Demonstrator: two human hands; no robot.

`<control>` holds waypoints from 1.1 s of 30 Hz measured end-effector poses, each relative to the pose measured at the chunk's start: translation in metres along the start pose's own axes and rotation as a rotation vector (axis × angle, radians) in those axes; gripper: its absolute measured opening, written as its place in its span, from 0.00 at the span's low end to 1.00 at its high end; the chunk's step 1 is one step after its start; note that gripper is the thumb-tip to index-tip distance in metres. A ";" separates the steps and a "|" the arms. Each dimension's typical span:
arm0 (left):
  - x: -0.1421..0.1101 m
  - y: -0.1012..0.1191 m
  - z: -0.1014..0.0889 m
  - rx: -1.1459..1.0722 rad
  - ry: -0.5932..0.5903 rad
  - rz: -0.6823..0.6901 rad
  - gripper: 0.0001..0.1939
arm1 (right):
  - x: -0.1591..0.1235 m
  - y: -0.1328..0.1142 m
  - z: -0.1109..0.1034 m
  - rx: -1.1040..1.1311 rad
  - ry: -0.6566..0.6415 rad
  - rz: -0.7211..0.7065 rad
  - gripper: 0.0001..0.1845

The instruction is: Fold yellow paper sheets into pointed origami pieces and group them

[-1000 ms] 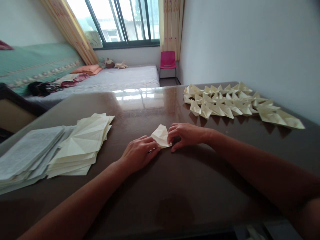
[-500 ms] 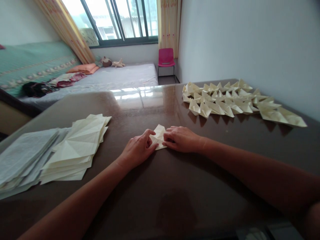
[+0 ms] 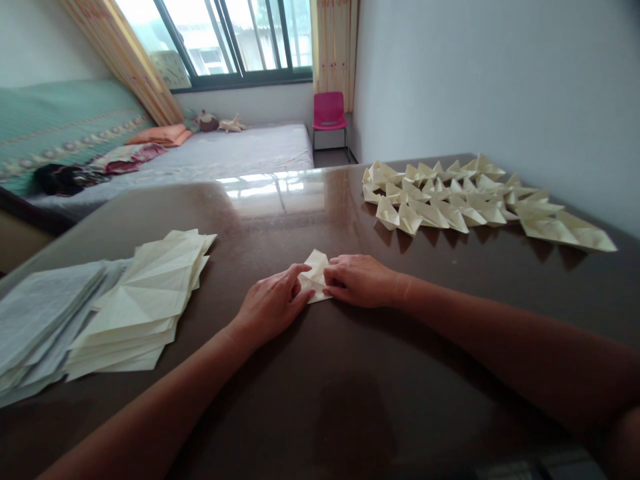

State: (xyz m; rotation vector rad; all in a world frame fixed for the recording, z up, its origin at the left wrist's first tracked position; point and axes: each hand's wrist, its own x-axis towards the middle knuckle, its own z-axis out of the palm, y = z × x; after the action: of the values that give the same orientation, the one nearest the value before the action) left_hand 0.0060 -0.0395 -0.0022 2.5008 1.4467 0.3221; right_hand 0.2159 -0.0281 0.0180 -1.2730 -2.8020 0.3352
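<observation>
A small folded piece of cream paper (image 3: 316, 272) lies on the dark brown table (image 3: 350, 400) in front of me. My left hand (image 3: 273, 305) presses on its left side with the fingers curled onto it. My right hand (image 3: 359, 280) covers its right side, fingers bent and pinching the paper. Most of the piece is hidden under the two hands.
A stack of creased cream sheets (image 3: 145, 300) lies at the left, overlapping a pile of grey-white sheets (image 3: 35, 320). Several folded paper boats (image 3: 470, 200) are spread at the far right by the wall. A bed (image 3: 210, 153) and a pink chair (image 3: 329, 112) stand beyond the table.
Both hands have closed in over the folded paper, which now shows less and lies flatter. The view has shifted slightly right.
</observation>
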 end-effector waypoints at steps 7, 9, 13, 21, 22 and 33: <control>-0.005 0.001 0.002 0.132 0.063 0.072 0.22 | 0.001 0.001 -0.001 0.019 -0.010 0.008 0.11; -0.005 0.000 0.003 0.178 0.132 0.165 0.22 | 0.001 0.001 -0.001 0.024 -0.008 0.011 0.10; -0.005 0.000 0.004 0.221 0.148 0.361 0.17 | 0.000 0.002 0.000 0.046 -0.001 0.027 0.09; -0.009 0.011 0.005 0.368 0.087 0.511 0.15 | 0.005 0.025 0.010 0.197 0.069 -0.091 0.11; -0.010 0.013 0.006 0.397 0.089 0.512 0.16 | 0.006 0.029 0.009 0.233 0.066 -0.131 0.10; -0.020 0.019 0.004 0.480 -0.015 0.462 0.26 | 0.009 0.043 0.013 0.345 0.170 -0.183 0.08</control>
State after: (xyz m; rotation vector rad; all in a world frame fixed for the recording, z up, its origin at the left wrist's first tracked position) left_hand 0.0135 -0.0664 -0.0019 3.2105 1.0098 0.0265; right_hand 0.2398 0.0036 -0.0040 -0.9189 -2.5483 0.6332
